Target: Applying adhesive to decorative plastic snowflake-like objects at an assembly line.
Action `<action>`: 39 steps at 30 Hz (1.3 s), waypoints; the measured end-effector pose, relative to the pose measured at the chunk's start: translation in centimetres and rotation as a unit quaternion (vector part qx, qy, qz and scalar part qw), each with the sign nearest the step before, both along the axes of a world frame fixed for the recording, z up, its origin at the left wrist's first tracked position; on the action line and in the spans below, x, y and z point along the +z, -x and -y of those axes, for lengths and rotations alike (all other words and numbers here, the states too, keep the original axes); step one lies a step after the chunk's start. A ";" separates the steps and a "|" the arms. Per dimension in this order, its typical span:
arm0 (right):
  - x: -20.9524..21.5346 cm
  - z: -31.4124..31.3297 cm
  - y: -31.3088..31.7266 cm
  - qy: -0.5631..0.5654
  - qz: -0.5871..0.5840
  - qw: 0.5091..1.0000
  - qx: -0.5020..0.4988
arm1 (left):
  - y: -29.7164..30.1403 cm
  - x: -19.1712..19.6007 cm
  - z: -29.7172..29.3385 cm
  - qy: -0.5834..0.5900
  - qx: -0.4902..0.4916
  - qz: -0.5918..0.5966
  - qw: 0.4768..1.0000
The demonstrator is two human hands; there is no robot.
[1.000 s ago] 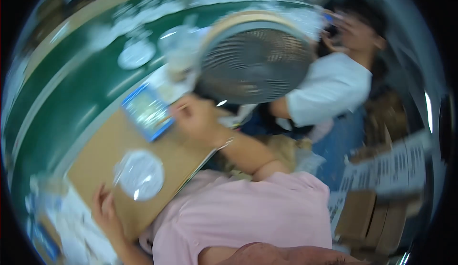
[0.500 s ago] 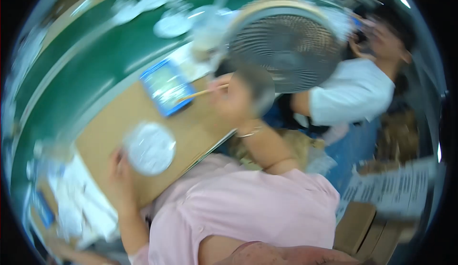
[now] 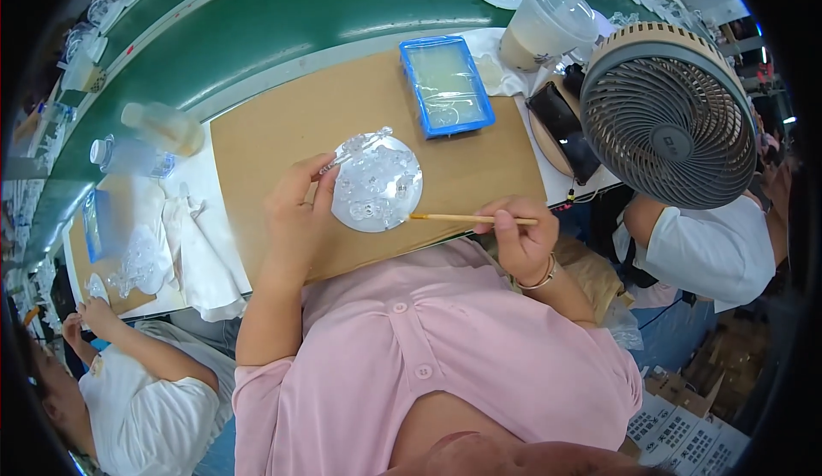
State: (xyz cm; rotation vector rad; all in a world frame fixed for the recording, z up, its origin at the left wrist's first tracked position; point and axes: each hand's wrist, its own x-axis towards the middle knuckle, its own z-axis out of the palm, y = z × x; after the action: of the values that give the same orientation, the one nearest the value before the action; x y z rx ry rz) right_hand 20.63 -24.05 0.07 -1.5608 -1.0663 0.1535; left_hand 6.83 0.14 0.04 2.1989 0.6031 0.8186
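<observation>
A round white disc (image 3: 402, 176) lies on the brown board, with clear, shiny plastic pieces (image 3: 370, 187) on it. My left hand (image 3: 300, 202) is at the disc's left edge, thumb and fingers closed on a small clear plastic piece at the upper left rim. In my right hand (image 3: 524, 240) is a slim wooden-handled brush (image 3: 462, 217), held between thumb and fingers. Its tip points left and meets the disc's lower right edge. Behind the disc, to the right, stands a blue tray (image 3: 490, 121) with a pale, glossy filling.
Brown board (image 3: 257, 159) covers the table before me. A fan (image 3: 672, 133), glasses case (image 3: 556, 133) and lidded drink cup (image 3: 539, 31) stand right. Bottles (image 3: 163, 129) and white cloth (image 3: 201, 253) lie left. Behind runs a green belt (image 3: 257, 56). Co-workers (image 3: 145, 382) sit on both sides.
The brush has moved from the blue tray to the disc with my right hand. My left fingers have closed at the disc's edge. The whole view has swung left.
</observation>
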 end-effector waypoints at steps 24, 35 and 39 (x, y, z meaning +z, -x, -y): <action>0.2 -5.2 0.4 0.008 0.225 0.972 0.068 | -0.3 -0.3 -0.2 -0.103 -0.004 0.003 0.995; 0.9 -6.5 -0.1 0.034 0.203 0.977 0.056 | -0.2 -0.3 -0.3 -0.130 -0.006 -0.002 0.991; 1.9 -6.3 -1.1 0.088 0.218 0.972 0.024 | -0.2 -0.5 -0.5 -0.133 -0.008 0.001 0.991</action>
State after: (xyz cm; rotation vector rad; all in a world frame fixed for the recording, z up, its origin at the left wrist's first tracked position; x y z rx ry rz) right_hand 21.69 -17.75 1.96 -1.7772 -1.4659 -0.0691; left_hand 7.06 0.60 -0.43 2.4386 0.4973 0.9382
